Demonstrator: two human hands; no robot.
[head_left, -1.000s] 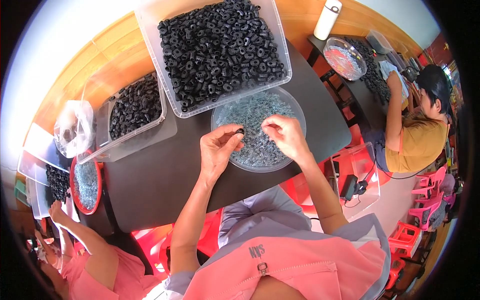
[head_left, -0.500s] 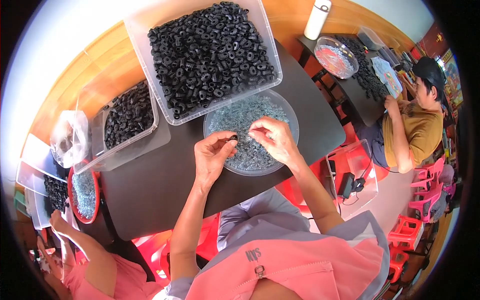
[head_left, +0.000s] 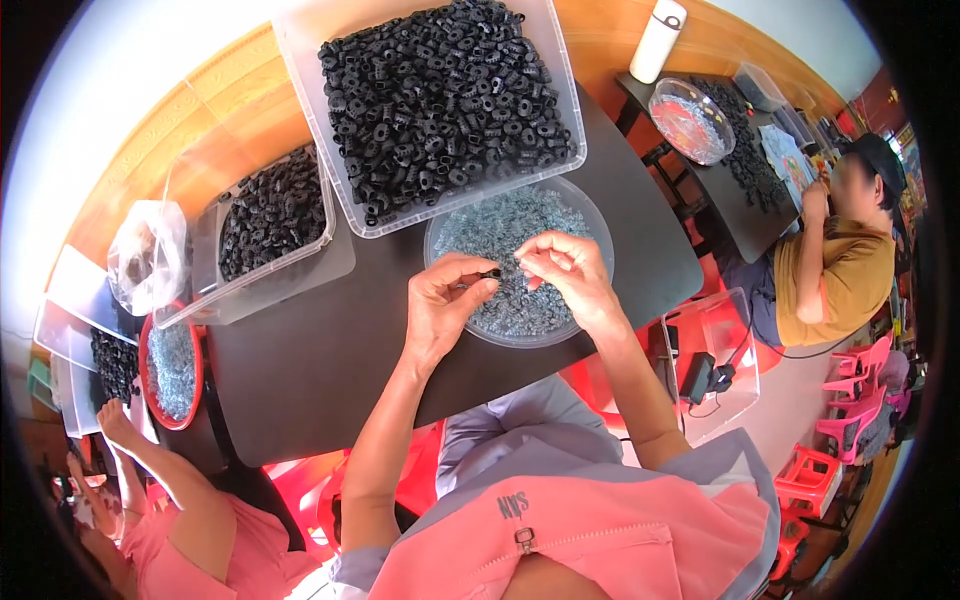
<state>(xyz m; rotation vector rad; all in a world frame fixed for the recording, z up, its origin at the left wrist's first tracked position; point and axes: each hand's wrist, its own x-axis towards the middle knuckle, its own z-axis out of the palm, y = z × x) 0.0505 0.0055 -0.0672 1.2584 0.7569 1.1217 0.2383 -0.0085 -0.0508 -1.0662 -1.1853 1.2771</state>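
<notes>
My left hand [head_left: 445, 302] pinches a small black plastic piece [head_left: 491, 274] between thumb and fingertips. Close beside it, my right hand [head_left: 575, 281] has its thumb and forefinger together; whatever they grip is too small to make out. Both hands are over a round clear tub [head_left: 603, 240] full of small silvery pieces that look like springs [head_left: 520, 212]. Just beyond it, a large clear plastic bin [head_left: 578, 150] holds a heap of black plastic pieces [head_left: 440, 105] like the one in my left hand.
A second clear bin [head_left: 340, 265] of black pieces stands to the left on the dark table [head_left: 300, 370]. Further left are a plastic bag [head_left: 147, 255] and a red-rimmed tub [head_left: 200, 375]. Co-workers sit at left and right. A white bottle [head_left: 658, 42] stands at the far right table.
The tabletop scene has shifted slightly right in view. My hands stay close together over the tub, the black piece still in the left. The co-worker at right has raised a hand.
</notes>
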